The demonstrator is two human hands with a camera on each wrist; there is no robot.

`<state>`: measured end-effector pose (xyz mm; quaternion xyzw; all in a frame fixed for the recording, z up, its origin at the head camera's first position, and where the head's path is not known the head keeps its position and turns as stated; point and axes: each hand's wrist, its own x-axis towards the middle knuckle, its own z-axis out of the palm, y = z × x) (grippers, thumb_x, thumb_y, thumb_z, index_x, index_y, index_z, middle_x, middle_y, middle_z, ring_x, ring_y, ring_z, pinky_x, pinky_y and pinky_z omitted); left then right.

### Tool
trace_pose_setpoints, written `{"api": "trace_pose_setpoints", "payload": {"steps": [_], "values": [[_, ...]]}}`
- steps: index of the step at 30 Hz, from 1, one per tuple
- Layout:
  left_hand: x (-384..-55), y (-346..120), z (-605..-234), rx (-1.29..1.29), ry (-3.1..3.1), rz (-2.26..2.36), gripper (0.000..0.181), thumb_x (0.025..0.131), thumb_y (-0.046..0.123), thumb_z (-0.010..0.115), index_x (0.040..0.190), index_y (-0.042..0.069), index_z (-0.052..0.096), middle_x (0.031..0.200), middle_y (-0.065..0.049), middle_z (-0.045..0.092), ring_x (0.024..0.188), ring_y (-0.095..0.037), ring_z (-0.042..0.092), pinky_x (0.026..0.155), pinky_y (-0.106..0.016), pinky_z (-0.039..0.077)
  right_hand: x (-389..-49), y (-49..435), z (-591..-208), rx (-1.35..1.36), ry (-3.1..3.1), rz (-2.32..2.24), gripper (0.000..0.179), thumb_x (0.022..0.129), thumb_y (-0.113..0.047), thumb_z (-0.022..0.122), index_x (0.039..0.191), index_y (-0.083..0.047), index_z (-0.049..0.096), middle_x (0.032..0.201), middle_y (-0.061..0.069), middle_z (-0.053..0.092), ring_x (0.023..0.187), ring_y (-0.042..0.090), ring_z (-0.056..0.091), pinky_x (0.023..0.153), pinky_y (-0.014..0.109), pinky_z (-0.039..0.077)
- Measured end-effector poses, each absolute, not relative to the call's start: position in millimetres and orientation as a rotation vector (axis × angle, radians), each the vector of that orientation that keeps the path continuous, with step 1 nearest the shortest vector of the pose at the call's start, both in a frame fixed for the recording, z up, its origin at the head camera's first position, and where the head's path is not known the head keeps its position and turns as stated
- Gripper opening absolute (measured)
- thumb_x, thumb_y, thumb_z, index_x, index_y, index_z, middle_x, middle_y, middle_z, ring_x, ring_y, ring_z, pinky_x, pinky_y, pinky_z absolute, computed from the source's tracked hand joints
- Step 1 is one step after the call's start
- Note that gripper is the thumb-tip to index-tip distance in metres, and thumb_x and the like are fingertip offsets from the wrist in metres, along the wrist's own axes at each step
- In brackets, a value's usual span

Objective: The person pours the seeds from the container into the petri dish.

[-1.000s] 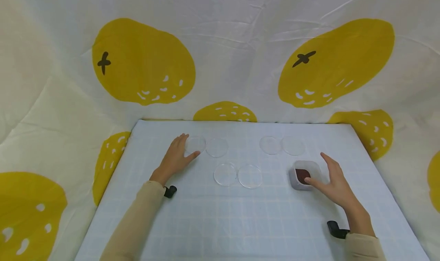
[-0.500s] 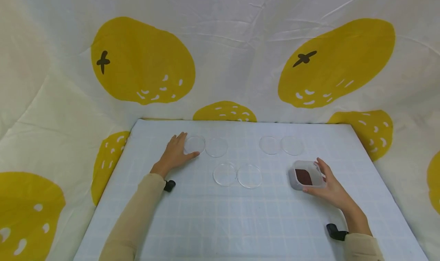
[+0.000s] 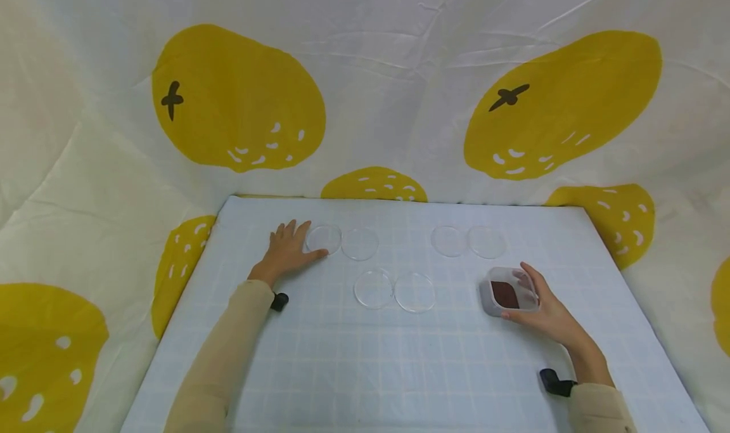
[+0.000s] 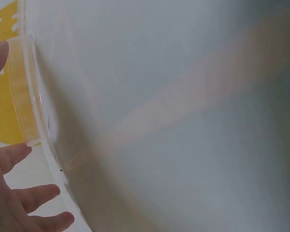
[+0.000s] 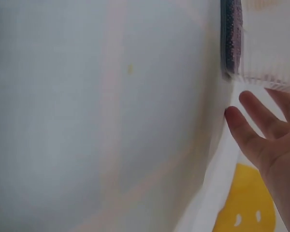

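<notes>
My left hand [image 3: 285, 250] lies at the back left with fingers spread and rather straight. Its thumb and forefinger touch the edge of a clear, shallow petri dish [image 3: 324, 253], which the left wrist view shows from the side. A second round clear dish [image 3: 360, 259] lies just right of it. At the right, my right hand [image 3: 544, 309] holds a small square see-through plastic tub [image 3: 488, 304], thumb on the near side and fingers on the far side. Dark reddish-brown grainy material [image 3: 504, 295] lies in the tub. In the right wrist view, several fingers stretch below the tub.
Two clear round dishes [image 3: 373, 307] sit side by side at the middle, and another pair [image 3: 448, 256] lies at the back right. A pale checked cloth covers the table [image 3: 365, 369]. Behind hangs a white curtain [image 3: 393, 103] with yellow fruit prints.
My right hand has come down and taken hold of the tub, which stays about where it was. My left hand has shifted slightly left and its fingers have spread. The dishes have not moved.
</notes>
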<state>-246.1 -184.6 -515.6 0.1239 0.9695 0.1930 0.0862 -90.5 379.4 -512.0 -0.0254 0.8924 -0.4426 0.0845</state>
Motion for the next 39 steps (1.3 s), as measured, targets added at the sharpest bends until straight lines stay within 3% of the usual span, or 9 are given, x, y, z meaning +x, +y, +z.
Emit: {"api": "trace_pose_setpoints", "payload": {"steps": [12, 24, 32, 39], "values": [[-247.5, -189.2, -520.9, 0.347, 2.841, 0.592, 0.102, 0.083, 0.076, 0.06, 0.158, 0.014, 0.029, 0.157, -0.03, 0.021, 0.142, -0.055, 0.013, 0.106, -0.078, 0.007, -88.8, 381.7, -513.7, -0.156, 2.618, -1.428, 0.112, 0.08, -0.019, 0.087, 0.159, -0.012, 0.008, 0.155, 0.026, 0.026, 0.138, 0.053, 0.024, 0.101, 0.078, 0.02], [-244.4, -188.7, -515.8, 0.322, 2.806, 0.598, 0.099, 0.084, 0.072, 0.062, 0.158, 0.015, 0.029, 0.159, -0.029, 0.018, 0.144, -0.056, 0.009, 0.106, -0.078, 0.004, -89.2, 384.2, -520.0, -0.102, 2.618, -1.435, 0.107, 0.081, -0.025, 0.086, 0.159, -0.018, 0.013, 0.153, 0.022, 0.033, 0.136, 0.051, 0.03, 0.1, 0.078, 0.021], [-243.8, -190.0, -519.0, 0.32, 2.803, 0.606, 0.101, 0.083, 0.075, 0.06, 0.158, 0.016, 0.028, 0.16, -0.028, 0.017, 0.144, -0.055, 0.007, 0.106, -0.078, 0.002, -93.2, 368.7, -510.1, -0.118, 2.726, -1.394, 0.103, 0.082, -0.028, 0.086, 0.159, -0.02, 0.017, 0.15, 0.021, 0.038, 0.133, 0.044, 0.036, 0.102, 0.07, 0.028], [-243.0, -189.3, -515.8, 0.321, 2.798, 0.619, 0.099, 0.084, 0.072, 0.062, 0.158, 0.016, 0.029, 0.16, -0.028, 0.016, 0.145, -0.054, 0.006, 0.106, -0.078, 0.002, -101.9, 349.8, -499.7, -0.127, 2.763, -1.457, 0.104, 0.08, -0.025, 0.088, 0.159, -0.021, 0.02, 0.148, 0.019, 0.041, 0.135, 0.045, 0.037, 0.103, 0.067, 0.03]]}}
